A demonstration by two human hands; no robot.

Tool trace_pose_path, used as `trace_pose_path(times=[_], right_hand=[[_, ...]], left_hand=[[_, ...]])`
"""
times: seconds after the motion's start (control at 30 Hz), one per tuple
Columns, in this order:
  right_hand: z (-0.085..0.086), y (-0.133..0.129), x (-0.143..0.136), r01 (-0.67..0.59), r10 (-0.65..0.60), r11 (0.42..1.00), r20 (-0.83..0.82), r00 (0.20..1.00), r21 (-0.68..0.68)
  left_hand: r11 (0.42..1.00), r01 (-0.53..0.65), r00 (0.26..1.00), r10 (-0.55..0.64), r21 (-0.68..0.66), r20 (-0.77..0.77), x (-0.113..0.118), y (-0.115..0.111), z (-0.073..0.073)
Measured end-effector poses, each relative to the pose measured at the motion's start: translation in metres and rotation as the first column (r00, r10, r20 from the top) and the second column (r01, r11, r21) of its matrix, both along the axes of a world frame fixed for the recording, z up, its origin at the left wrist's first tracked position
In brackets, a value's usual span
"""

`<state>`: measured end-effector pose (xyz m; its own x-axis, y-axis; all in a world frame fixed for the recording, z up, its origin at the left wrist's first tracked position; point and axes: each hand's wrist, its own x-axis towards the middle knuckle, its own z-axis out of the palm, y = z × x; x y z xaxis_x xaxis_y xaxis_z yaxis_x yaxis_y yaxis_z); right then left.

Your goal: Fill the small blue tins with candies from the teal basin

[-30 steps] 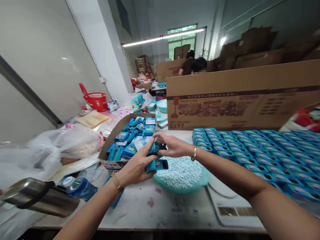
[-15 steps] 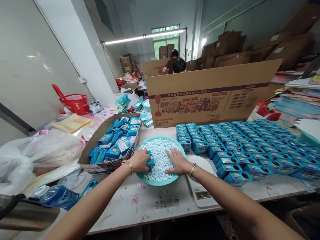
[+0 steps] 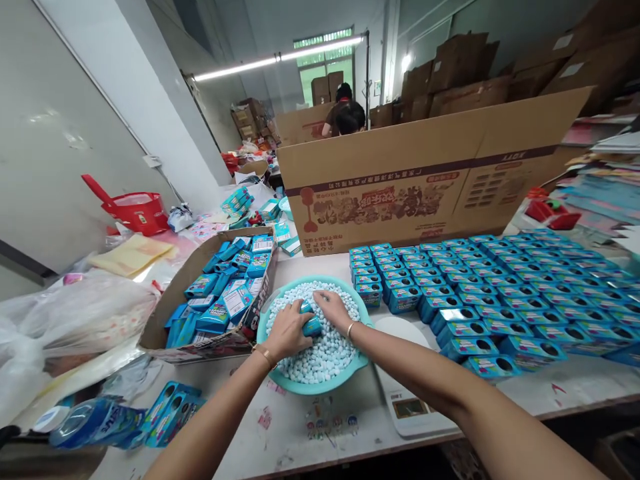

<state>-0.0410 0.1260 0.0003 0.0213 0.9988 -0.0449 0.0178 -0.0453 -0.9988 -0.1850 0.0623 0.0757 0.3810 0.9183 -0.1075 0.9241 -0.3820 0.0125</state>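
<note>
A turquoise basin [image 3: 320, 388] full of small pale blue and white pieces [image 3: 313, 363] stands on the table in front of me. My left hand [image 3: 291, 327] is wrapped round a small blue box [image 3: 312, 326] low over the pieces. Just right of that box, my right hand [image 3: 333, 310] has its fingers bent down at the pieces; its fingertips are partly hidden, and what they hold cannot be made out. To the left, a cardboard tray [image 3: 167, 352] holds a jumble of blue boxes [image 3: 215, 315]. A white scale [image 3: 407, 400] sits right of the basin, partly under my right forearm.
Rows of blue boxes with round openings [image 3: 465, 313] fill the right side. A large carton [image 3: 380, 180] stands behind. At left are a blue bottle [image 3: 90, 423], plastic bags [image 3: 100, 307] and a red basket [image 3: 143, 213]. Two people [image 3: 350, 117] are beyond the carton.
My right hand has moved left across the basin, closer to the box, and its spread fingers have drawn together. My left hand keeps the box. The view has shifted slightly.
</note>
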Motion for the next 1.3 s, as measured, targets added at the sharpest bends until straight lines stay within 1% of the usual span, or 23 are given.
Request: trace_pose_path(times=[0.03,0.1,0.23,0.3,0.37,0.43,0.5,0.6,0.7,0.77,0.83,0.9,0.93,1.07,1.13,1.3], right_hand=[[-0.001,0.002,-0.003,0.035,-0.036,0.999,-0.092,0.995,-0.018],[0.0,0.005,-0.007,0.063,-0.07,0.997,-0.187,0.98,-0.041],[0.01,0.005,-0.017,0.094,-0.12,0.992,-0.367,0.923,-0.089],[0.019,0.004,-0.024,0.092,-0.126,0.991,-0.439,0.89,-0.097],[0.03,0.003,-0.03,0.081,-0.128,0.99,-0.528,0.84,-0.111],[0.042,0.003,-0.033,0.067,-0.133,0.989,-0.61,0.781,-0.13],[0.053,0.002,-0.035,0.042,-0.122,0.99,-0.65,0.75,-0.137],[0.065,0.002,-0.035,0.006,-0.09,0.992,-0.659,0.746,-0.128],[0.069,0.0,-0.034,-0.011,-0.077,0.991,-0.644,0.761,-0.131],[0.069,-0.002,-0.032,-0.031,-0.059,0.99,-0.618,0.784,-0.134],[0.067,-0.003,-0.03,-0.069,-0.023,0.988,-0.584,0.811,-0.135],[0.065,-0.005,-0.029,-0.107,0.017,0.986,-0.557,0.831,-0.13],[0.064,-0.005,-0.029,-0.112,0.026,0.986,-0.542,0.84,-0.126],[0.061,-0.006,-0.031,-0.067,0.016,0.994,-0.489,0.872,-0.087],[0.059,-0.006,-0.032,-0.052,0.017,0.997,-0.471,0.882,-0.062],[0.057,-0.004,-0.032,-0.047,0.041,0.999,-0.411,0.911,-0.004]], left_hand=[[1.0,-0.016,0.999,0.015,0.009,0.05,0.0,-0.001,-0.003],[0.998,-0.049,0.986,0.043,0.035,0.164,-0.002,-0.004,-0.008],[0.98,-0.149,0.917,0.086,0.135,0.39,-0.008,-0.018,-0.022],[0.963,-0.198,0.87,0.087,0.184,0.485,-0.01,-0.025,-0.028],[0.949,-0.236,0.823,0.08,0.211,0.562,-0.01,-0.031,-0.032],[0.938,-0.261,0.785,0.069,0.228,0.616,-0.01,-0.034,-0.032],[0.927,-0.287,0.758,0.064,0.243,0.649,-0.009,-0.034,-0.031],[0.917,-0.298,0.737,0.045,0.264,0.675,-0.009,-0.034,-0.03],[0.924,-0.276,0.726,0.021,0.264,0.687,-0.01,-0.032,-0.034],[0.927,-0.282,0.715,0.03,0.249,0.699,-0.011,-0.029,-0.038],[0.921,-0.314,0.689,0.053,0.231,0.723,-0.013,-0.027,-0.042],[0.913,-0.35,0.658,0.082,0.208,0.749,-0.014,-0.024,-0.045],[0.914,-0.353,0.654,0.088,0.2,0.752,-0.015,-0.023,-0.045],[0.934,-0.295,0.683,0.057,0.204,0.728,-0.015,-0.02,-0.041],[0.937,-0.284,0.689,0.054,0.202,0.723,-0.014,-0.019,-0.038],[0.935,-0.287,0.664,0.039,0.206,0.747,-0.014,-0.015,-0.038]])
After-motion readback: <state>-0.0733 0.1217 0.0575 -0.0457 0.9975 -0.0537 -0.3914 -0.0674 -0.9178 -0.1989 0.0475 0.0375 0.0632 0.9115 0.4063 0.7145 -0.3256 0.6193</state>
